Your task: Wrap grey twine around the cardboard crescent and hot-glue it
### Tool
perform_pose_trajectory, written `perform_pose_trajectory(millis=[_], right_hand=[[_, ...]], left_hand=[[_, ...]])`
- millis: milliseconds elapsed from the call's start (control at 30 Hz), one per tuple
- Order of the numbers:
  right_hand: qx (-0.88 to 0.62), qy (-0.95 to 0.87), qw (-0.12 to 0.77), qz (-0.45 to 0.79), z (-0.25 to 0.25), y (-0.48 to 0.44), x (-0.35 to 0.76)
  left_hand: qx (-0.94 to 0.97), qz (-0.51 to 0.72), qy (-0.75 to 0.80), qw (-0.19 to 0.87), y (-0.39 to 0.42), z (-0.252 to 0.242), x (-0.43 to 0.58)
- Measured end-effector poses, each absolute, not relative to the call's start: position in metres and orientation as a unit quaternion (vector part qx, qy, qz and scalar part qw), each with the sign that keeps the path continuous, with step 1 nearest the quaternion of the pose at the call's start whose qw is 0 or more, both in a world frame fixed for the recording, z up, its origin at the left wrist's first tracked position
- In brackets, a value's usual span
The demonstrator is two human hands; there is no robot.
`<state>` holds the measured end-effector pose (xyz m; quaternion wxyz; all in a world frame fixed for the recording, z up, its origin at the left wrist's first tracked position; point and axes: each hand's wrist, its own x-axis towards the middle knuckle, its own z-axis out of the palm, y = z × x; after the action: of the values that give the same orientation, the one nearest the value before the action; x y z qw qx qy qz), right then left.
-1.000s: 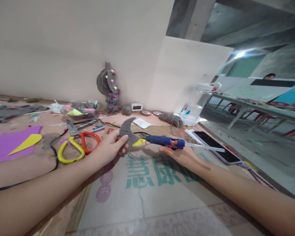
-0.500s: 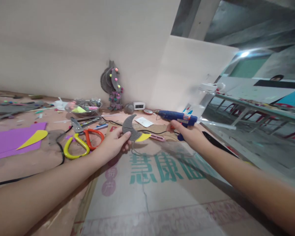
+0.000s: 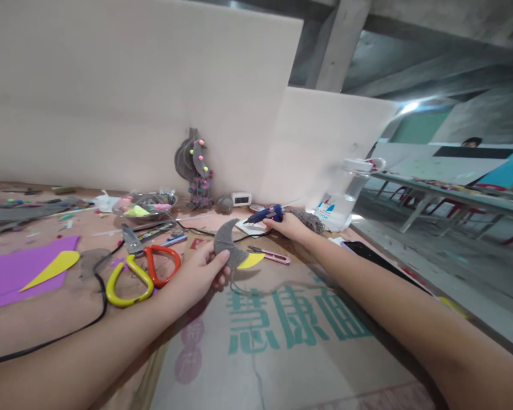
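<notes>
Spanning the lower centre of the frame: one printed cardboard sheet (image 3: pixel 222 381), your work surface. Right hand (image 3: pixel 288 226), right of centre: fingers closed about the blue glue gun (image 3: pixel 265 215), its nozzle pointing left over the white card (image 3: pixel 250 229); whether they touch cannot be told. Left hand (image 3: pixel 207 266), centre: pinching the grey crescent (image 3: pixel 225 239) between thumb and fingers. Yellow piece (image 3: pixel 253 261), smallest: at the crescent's lower end, attachment unclear. Step in hand, as judged: positioning the gun at the card, crescent held apart. Next move, as judged, calls for the gun stable, nozzle clear of the crescent, and your left pinch steady.
</notes>
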<state>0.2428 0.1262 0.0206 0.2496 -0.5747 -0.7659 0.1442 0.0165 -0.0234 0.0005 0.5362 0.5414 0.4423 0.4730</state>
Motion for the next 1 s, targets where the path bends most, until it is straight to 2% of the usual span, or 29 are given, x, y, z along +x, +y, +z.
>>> perform_pose_trajectory(millis=[233, 367, 533, 700, 1000], right_hand=[[-0.545, -0.792, 0.249, 0.122, 0.033, 0.090, 0.267], [-0.523, -0.809, 0.267, 0.037, 0.041, 0.048, 0.266], [-0.365, -0.914, 0.178, 0.009, 0.052, -0.012, 0.239], [-0.316, -0.937, 0.137, 0.054, 0.040, -0.039, 0.215], [-0.297, -0.929, 0.215, 0.056, 0.021, -0.041, 0.211]], left_hand=[[0.531, 0.482, 0.454, 0.529, -0.026, 0.005, 0.018], [0.528, 0.491, 0.470, 0.509, -0.029, 0.009, 0.018], [0.532, 0.498, 0.457, 0.510, -0.034, 0.009, 0.017], [0.547, 0.482, 0.446, 0.519, -0.032, 0.007, 0.018], [0.641, 0.438, 0.465, 0.426, -0.031, 0.004, 0.016]])
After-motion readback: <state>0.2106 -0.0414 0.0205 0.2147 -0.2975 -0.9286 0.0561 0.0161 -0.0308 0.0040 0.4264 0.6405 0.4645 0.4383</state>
